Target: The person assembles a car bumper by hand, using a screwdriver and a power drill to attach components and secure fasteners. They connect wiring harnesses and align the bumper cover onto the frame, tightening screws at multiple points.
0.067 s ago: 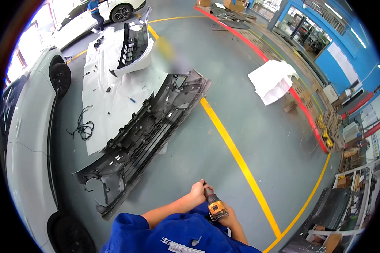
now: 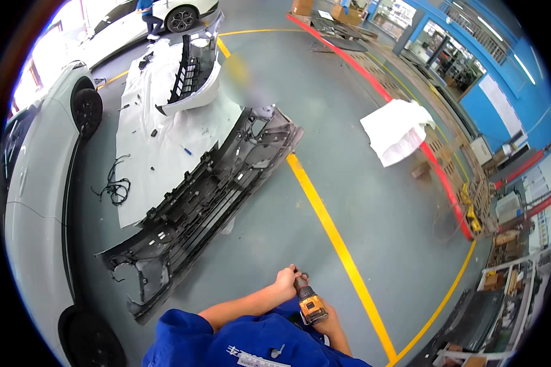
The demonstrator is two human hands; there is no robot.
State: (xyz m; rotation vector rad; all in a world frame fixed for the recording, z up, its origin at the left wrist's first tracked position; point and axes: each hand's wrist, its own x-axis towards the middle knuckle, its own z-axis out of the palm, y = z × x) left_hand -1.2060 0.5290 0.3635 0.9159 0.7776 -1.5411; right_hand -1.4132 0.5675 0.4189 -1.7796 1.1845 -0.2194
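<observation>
Right hand (image 2: 326,324) wrapped round an orange-and-black cordless drill (image 2: 310,306), low above the grey floor (image 2: 275,220); left hand (image 2: 286,280) pinching near its tip, seemingly steadying the bit; black bumper (image 2: 208,202) lying leftward.

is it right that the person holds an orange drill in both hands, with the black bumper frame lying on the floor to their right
Not quite. The head view shows the black bumper frame lying to the person's left, not right. The orange drill is indeed held with the left hand and right hand.
</observation>
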